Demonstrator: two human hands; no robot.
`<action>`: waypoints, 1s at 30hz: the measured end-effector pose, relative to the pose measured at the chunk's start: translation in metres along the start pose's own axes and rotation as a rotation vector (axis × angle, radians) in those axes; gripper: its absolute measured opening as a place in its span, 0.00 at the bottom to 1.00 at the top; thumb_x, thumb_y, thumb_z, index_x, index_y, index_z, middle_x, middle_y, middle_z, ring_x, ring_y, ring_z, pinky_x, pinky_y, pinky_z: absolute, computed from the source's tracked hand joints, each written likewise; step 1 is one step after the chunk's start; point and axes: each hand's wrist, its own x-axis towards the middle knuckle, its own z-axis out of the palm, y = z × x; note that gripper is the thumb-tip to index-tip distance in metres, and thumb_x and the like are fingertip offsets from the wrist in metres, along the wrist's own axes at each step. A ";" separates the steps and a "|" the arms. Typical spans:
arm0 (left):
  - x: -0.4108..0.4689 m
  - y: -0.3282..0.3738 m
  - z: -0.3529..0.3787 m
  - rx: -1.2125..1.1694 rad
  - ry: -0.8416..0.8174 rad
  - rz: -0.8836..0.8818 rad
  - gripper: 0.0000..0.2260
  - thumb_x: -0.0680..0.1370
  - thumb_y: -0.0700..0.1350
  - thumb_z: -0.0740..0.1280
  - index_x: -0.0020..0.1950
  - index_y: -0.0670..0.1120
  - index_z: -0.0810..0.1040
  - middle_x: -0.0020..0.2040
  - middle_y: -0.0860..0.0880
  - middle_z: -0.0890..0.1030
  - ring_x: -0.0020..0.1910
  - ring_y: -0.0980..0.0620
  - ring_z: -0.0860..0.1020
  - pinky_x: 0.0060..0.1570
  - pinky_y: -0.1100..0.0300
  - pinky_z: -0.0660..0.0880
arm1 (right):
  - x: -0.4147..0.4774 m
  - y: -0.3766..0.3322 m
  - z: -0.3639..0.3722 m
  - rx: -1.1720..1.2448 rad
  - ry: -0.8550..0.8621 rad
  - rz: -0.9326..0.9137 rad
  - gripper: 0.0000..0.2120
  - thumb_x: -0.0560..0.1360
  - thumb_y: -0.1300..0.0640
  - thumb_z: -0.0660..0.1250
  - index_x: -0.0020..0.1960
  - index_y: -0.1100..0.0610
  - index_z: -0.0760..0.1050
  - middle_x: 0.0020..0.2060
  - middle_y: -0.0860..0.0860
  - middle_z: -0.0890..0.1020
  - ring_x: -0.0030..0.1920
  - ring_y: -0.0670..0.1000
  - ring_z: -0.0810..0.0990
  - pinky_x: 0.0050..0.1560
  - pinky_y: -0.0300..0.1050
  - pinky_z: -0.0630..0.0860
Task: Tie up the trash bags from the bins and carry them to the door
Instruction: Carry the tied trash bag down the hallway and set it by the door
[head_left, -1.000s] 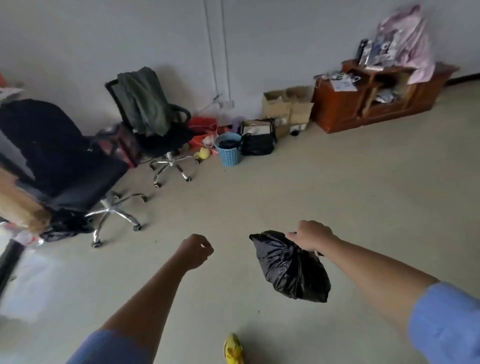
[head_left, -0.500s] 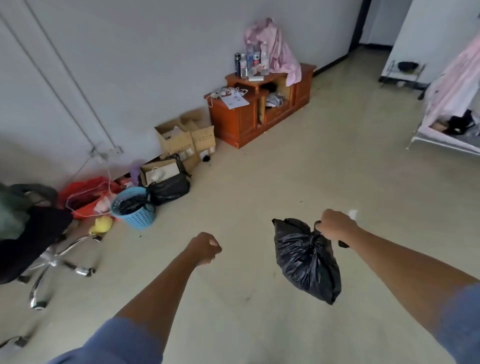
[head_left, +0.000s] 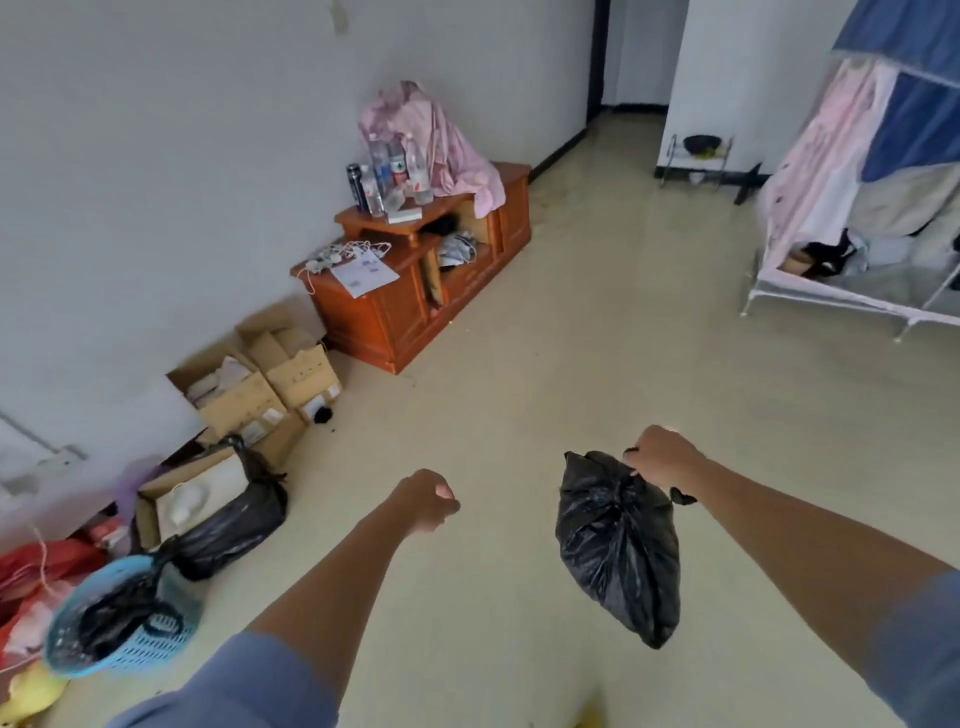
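While right hand (head_left: 661, 458) clamps 1 tied black bag (head_left: 618, 545) aloft and left hand (head_left: 423, 500) is fisted empty, blue bin (head_left: 111, 623) remains lined, doorway undelivered.

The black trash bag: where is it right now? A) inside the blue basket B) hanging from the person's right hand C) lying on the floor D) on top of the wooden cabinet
B: the black trash bag hangs in the air from the right hand, which is closed around its gathered top, well above the floor.
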 end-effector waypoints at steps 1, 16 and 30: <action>0.025 0.015 -0.011 0.009 0.006 0.007 0.09 0.76 0.45 0.65 0.53 0.43 0.81 0.44 0.44 0.82 0.41 0.48 0.81 0.36 0.63 0.76 | 0.024 -0.006 -0.016 0.009 -0.001 0.002 0.18 0.75 0.58 0.63 0.31 0.56 0.59 0.23 0.49 0.60 0.24 0.50 0.59 0.29 0.43 0.54; 0.427 0.192 -0.158 0.149 0.036 0.151 0.11 0.76 0.47 0.66 0.55 0.46 0.80 0.53 0.44 0.82 0.52 0.45 0.80 0.55 0.52 0.79 | 0.396 -0.070 -0.200 0.064 0.116 0.086 0.17 0.74 0.56 0.65 0.31 0.58 0.63 0.25 0.52 0.64 0.27 0.52 0.63 0.30 0.42 0.58; 0.780 0.443 -0.288 0.455 0.000 0.390 0.11 0.78 0.48 0.62 0.59 0.47 0.77 0.61 0.47 0.76 0.59 0.46 0.75 0.59 0.53 0.73 | 0.728 -0.119 -0.386 0.195 0.236 0.196 0.18 0.74 0.55 0.65 0.29 0.60 0.67 0.26 0.55 0.71 0.29 0.55 0.71 0.32 0.43 0.64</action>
